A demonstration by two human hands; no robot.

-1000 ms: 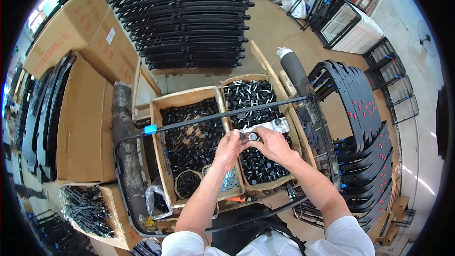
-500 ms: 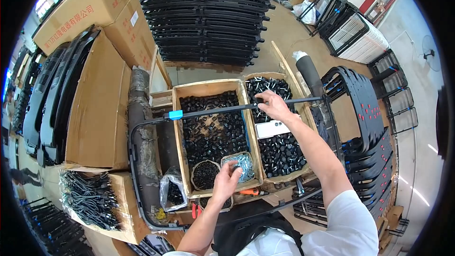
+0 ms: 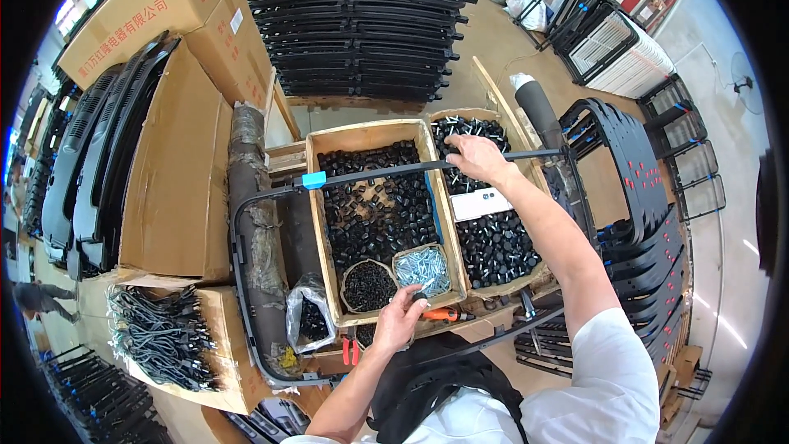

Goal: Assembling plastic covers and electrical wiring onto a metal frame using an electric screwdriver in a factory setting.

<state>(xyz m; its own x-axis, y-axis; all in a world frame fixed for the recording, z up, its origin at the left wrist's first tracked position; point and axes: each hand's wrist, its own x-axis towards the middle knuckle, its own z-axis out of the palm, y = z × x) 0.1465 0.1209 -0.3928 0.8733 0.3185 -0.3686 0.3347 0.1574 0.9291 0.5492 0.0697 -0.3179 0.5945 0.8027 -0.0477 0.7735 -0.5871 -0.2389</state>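
Observation:
A black tubular frame (image 3: 382, 172) with a blue clip (image 3: 313, 180) lies across two wooden bins. My right hand (image 3: 481, 158) is at the frame's far bar, over the right bin (image 3: 457, 275). Its fingers are curled together against the bar, and whatever they pinch is hidden. Beneath it are black-headed bolts (image 3: 470, 127) with pale shanks. My left hand (image 3: 398, 321) is by the near rim of the left bin (image 3: 316, 222), below a small tub of silver screws (image 3: 422, 270). Thumb and fingers pinch something small and light that I cannot make out.
A white phone (image 3: 481, 205) lies on black knobs in the right bin. Black caps (image 3: 374, 218) fill the left bin, with a tub of small black parts (image 3: 368, 286). Red-handled pliers (image 3: 351, 351) and an orange-handled tool (image 3: 441, 314) lie at the near edge.
My left hand has drawn back from over the screw tub toward me, its fingers now closer together. My right hand stays at the far bar. The whole view has shifted slightly.

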